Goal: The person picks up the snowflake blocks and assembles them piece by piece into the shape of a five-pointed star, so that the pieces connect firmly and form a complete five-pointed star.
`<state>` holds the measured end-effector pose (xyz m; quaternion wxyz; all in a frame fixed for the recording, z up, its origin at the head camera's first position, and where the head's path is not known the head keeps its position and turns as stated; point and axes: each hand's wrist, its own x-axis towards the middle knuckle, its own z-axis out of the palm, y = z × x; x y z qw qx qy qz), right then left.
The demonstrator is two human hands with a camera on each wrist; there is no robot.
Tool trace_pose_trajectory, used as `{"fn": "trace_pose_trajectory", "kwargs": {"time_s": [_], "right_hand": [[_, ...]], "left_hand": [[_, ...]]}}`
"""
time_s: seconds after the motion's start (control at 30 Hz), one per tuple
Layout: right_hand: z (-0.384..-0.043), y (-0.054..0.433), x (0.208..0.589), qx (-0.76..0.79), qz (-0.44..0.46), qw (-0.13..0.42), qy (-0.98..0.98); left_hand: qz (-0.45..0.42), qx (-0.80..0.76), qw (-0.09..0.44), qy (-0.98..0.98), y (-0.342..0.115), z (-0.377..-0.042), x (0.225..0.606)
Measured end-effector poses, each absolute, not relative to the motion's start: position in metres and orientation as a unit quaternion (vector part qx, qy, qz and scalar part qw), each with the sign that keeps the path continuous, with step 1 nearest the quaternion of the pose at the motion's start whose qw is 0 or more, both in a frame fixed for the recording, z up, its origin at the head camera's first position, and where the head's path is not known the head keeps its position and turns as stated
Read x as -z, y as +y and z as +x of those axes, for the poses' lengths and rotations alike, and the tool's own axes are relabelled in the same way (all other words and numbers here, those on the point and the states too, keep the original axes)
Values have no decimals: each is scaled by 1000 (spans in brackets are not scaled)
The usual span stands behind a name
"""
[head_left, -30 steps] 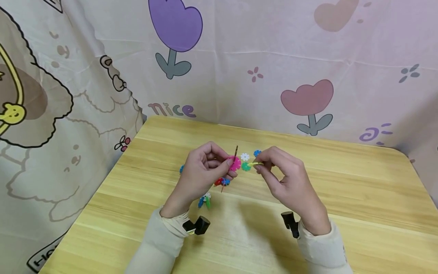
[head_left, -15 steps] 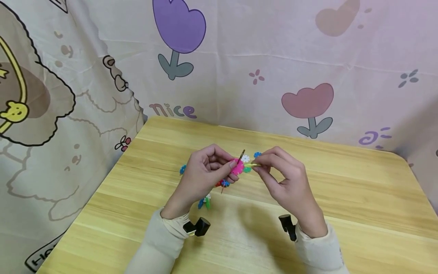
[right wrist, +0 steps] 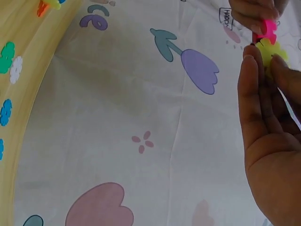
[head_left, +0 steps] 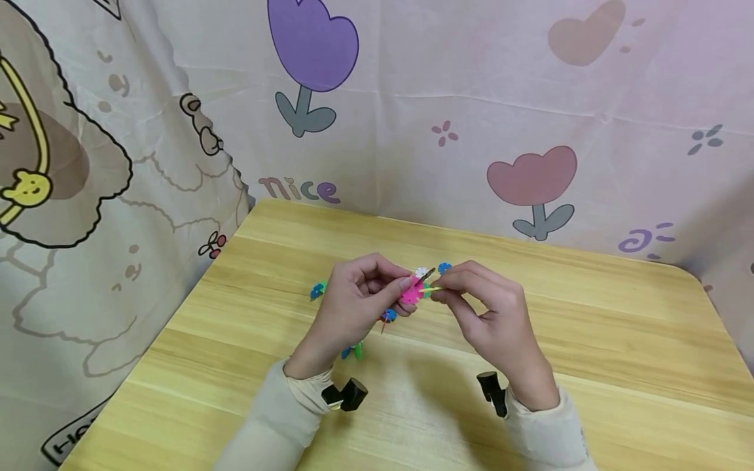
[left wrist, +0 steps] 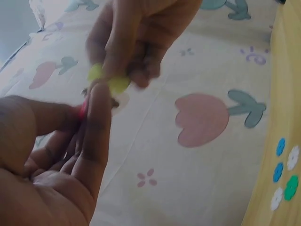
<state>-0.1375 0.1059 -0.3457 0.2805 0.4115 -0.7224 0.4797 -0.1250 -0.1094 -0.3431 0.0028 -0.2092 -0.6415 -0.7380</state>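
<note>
My left hand [head_left: 356,307] pinches a pink notched snowflake disc [head_left: 410,292] between thumb and fingers, above the table. A dark brown disc [head_left: 427,274], seen nearly edge-on, is joined to the pink one and slants up to the right. From the other side, my right hand [head_left: 497,320] pinches a yellow snowflake disc [right wrist: 273,51] by its edge. In the right wrist view, the yellow disc meets the rim of the pink disc [right wrist: 270,30]. Fingers partly cover the pink and yellow pieces in the left wrist view.
On the wooden table [head_left: 618,340], behind the hands, lie white [head_left: 421,271] and blue discs [head_left: 444,268]. Joined blue and green pieces [head_left: 353,352] sit nearer, with another cluster [head_left: 318,290] to the left. A printed cloth [head_left: 412,157] hangs beyond the table edge.
Both hands have drawn closer together, bringing the yellow disc up to the pink one. The brown disc has tipped from upright to a slant toward the right.
</note>
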Motion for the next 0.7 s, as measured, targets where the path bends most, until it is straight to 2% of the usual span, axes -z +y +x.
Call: {"fn": "trace_pose_trajectory", "kwargs": {"time_s": [0.37,0.7], "right_hand": [[-134,102,345,-478,410,288,-722],[-138,100,350,-506,408,268,-711]], "left_hand": [[-180,754,6,-631,-100,-120,344],[-136,758,-5,-638,-98,-120,344]]}}
